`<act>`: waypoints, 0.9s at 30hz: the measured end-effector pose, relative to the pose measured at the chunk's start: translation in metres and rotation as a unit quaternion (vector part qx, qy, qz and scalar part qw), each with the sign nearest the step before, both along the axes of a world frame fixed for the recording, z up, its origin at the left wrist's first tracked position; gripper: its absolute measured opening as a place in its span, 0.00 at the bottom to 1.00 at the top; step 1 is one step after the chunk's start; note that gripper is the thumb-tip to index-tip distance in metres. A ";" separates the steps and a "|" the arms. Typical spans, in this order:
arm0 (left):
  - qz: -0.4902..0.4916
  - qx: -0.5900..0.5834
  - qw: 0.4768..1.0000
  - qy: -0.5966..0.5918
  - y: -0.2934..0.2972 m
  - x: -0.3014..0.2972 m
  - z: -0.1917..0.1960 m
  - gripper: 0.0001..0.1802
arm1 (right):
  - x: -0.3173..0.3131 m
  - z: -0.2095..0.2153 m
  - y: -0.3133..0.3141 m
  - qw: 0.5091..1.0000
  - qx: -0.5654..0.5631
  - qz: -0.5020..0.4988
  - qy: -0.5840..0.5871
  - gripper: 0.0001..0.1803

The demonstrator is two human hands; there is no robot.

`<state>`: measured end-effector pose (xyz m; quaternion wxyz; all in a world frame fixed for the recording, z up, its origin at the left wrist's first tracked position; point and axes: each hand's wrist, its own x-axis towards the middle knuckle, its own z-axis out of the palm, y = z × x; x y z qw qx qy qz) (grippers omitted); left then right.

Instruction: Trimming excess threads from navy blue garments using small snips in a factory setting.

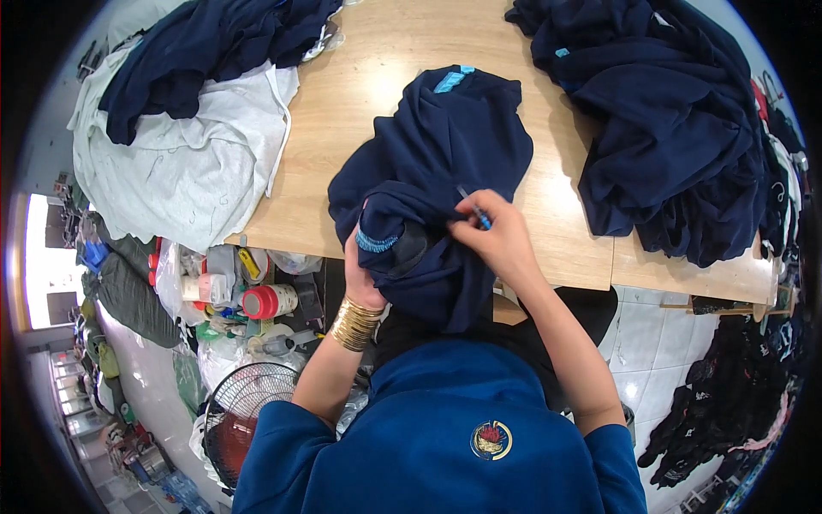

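A navy blue garment (467, 133) lies bunched over the near table edge and hangs down toward my lap. Light blue patches show at its far end and near my left hand. My left hand (363, 278) grips the near left part of the cloth, with its fingers mostly hidden under the folds. Pinched in my right hand (499, 238) is a slim small tool (485, 222) with a blue end and a dark narrow tip. That tip is close to the cloth; I cannot tell whether it touches. The tool's exact kind is too small to make out.
Navy garments (668, 128) are heaped on the right of the wooden table (377, 34). At the left, more navy cloth (205, 51) lies on a pale grey cloth (188, 163). Below the left edge are a red-lidded jar (272, 301) and a fan (248, 411).
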<state>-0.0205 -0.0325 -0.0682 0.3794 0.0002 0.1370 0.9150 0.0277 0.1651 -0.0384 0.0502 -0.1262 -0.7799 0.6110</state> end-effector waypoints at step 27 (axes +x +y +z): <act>-0.056 0.133 0.968 -0.204 0.021 -0.003 0.006 0.28 | 0.044 0.030 -0.027 0.990 -0.143 -0.017 0.000 0.10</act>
